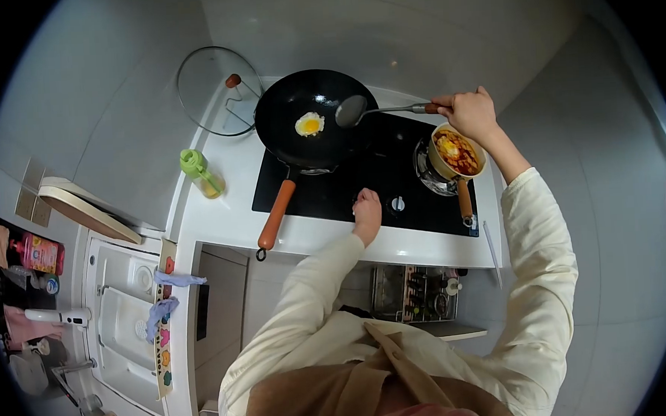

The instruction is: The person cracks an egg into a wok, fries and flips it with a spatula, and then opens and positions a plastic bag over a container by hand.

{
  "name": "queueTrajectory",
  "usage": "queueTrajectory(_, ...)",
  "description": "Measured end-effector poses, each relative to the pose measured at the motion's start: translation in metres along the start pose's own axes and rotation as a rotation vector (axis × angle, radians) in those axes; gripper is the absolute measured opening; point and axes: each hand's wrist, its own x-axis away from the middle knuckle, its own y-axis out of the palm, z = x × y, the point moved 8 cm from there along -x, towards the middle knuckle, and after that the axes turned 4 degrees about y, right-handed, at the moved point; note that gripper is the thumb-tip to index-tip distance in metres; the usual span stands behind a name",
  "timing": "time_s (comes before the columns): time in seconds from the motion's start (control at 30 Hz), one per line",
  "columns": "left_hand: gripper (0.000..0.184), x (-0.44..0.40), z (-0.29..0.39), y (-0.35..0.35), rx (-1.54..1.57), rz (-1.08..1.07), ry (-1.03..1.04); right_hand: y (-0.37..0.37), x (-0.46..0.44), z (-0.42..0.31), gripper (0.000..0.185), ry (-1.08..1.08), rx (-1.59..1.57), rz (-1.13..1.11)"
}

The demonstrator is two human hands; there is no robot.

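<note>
A fried egg lies in the black wok, its yolk showing on top. My right hand grips the handle of a ladle-like spatula, whose dark head is held over the wok, to the right of the egg. My left hand is at the front of the black stove, fingers curled near the control knobs; what they hold, if anything, is hidden. On the right burner stands a small pot with red food and an egg in it.
A glass lid leans in a stand at the back left. Near it stands a green-topped bottle. The wok's orange handle points towards the front edge. A sink lies at the left, and an open drawer below the stove.
</note>
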Motion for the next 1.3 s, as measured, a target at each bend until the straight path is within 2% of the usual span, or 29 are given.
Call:
queueTrajectory(0.07,0.037,0.039,-0.001,-0.033,0.241,0.197,0.077,0.001,-0.002,-0.006,0.018,-0.013,-0.001,-0.083)
queueTrajectory(0.1,0.04,0.063,-0.005,-0.056,0.407,0.192,0.127,0.003,-0.003,-0.008,0.018,-0.023,-0.002,-0.11)
queueTrajectory(0.13,0.035,0.088,-0.016,-0.075,0.534,0.169,0.119,0.006,-0.003,-0.011,0.018,-0.034,-0.004,-0.138)
queueTrajectory(0.2,0.032,0.138,-0.044,-0.062,0.822,0.273,0.216,0.008,0.003,-0.021,0.019,-0.023,-0.02,-0.149)
queueTrajectory(0.27,0.029,0.178,-0.09,-0.014,1.386,-0.15,-0.118,0.016,0.011,-0.032,0.02,-0.02,-0.08,-0.182)
queueTrajectory(0.33,0.04,0.204,-0.148,-0.02,1.782,-0.238,-0.427,0.019,0.019,-0.055,0.021,-0.007,-0.106,-0.194)
queueTrajectory(0.4,0.051,0.214,-0.191,-0.017,2.005,-0.12,-0.615,0.031,0.032,-0.075,0.022,-0.018,-0.142,-0.181)
queueTrajectory(0.43,0.066,0.206,-0.203,-0.038,2.179,-0.016,-0.463,0.035,0.035,-0.086,0.022,-0.038,-0.164,-0.153)
queueTrajectory(0.5,0.071,0.195,-0.216,-0.063,2.275,-0.059,-0.552,0.029,0.041,-0.102,0.022,-0.018,-0.194,-0.155)
queueTrajectory(0.6,0.069,0.176,-0.213,-0.086,2.385,-0.164,-0.394,0.027,0.053,-0.126,0.02,0.02,-0.179,-0.18)
queueTrajectory(0.7,0.066,0.171,-0.207,-0.097,2.327,-0.263,-0.306,0.04,0.068,-0.153,0.019,0.041,-0.196,-0.183)
queueTrajectory(0.73,0.057,0.172,-0.207,-0.103,2.338,-0.263,-0.413,0.036,0.073,-0.158,0.02,0.04,-0.225,-0.171)
queueTrajectory(0.83,0.053,0.17,-0.21,-0.1,2.32,-0.315,-0.305,0.036,0.079,-0.169,0.023,0.086,-0.212,-0.152)
queueTrajectory(0.93,0.049,0.17,-0.212,-0.099,2.29,-0.342,-0.299,0.047,0.079,-0.184,0.025,0.108,-0.247,-0.087)
queueTrajectory(1.27,0.047,0.17,-0.216,-0.1,2.297,-0.363,-0.302,0.059,0.079,-0.178,0.026,0.17,-0.27,0.07)
queueTrajectory(1.3,0.047,0.171,-0.217,-0.1,2.3,-0.361,-0.312,0.064,0.076,-0.171,0.026,0.197,-0.25,0.031)
